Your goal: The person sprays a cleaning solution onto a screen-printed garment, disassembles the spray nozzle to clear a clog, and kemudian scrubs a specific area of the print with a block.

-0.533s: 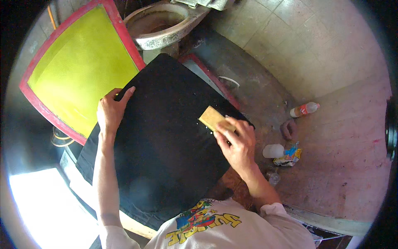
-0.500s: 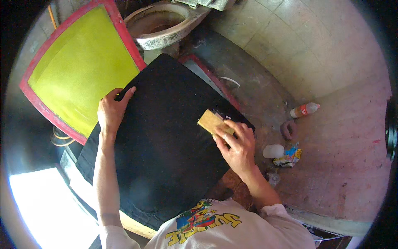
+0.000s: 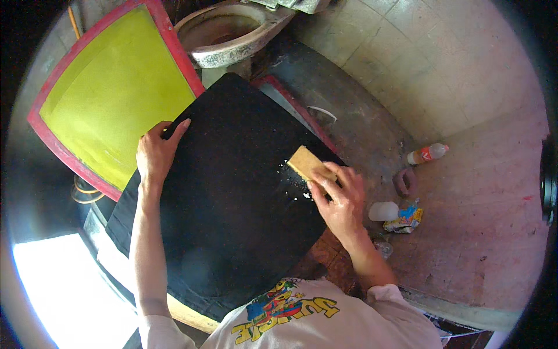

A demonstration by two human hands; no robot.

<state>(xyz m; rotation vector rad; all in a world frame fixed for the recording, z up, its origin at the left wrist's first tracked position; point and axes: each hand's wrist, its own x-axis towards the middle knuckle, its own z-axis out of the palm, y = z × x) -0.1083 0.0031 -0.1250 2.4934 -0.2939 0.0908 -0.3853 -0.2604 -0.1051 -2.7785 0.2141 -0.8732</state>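
Note:
A black cloth (image 3: 232, 198) lies over a flat board in front of me, and a pale strip of the board (image 3: 195, 316) shows at its near edge. My left hand (image 3: 157, 152) grips the cloth-covered left edge, thumb on top; the other fingertips are hidden. On the right part of the cloth my right hand (image 3: 343, 200) holds a tan rectangular sponge-like block (image 3: 305, 163), its far end sticking out past the fingers. White crumbs (image 3: 306, 195) and fine white specks dot the cloth beside the block, partly next to my right fingertips.
A yellow-green screen in a red frame (image 3: 116, 99) leans at the far left. Behind the board stands a dirty toilet bowl (image 3: 224, 29). Another red-edged frame (image 3: 290, 102) shows beyond the cloth. On the right floor lie a bottle (image 3: 429, 153), a white container (image 3: 383, 211) and a crumpled packet (image 3: 407, 221).
My right hand has shifted the block a little to the right and away from me. White crumbs now show to its left and below it. My left hand stays in place.

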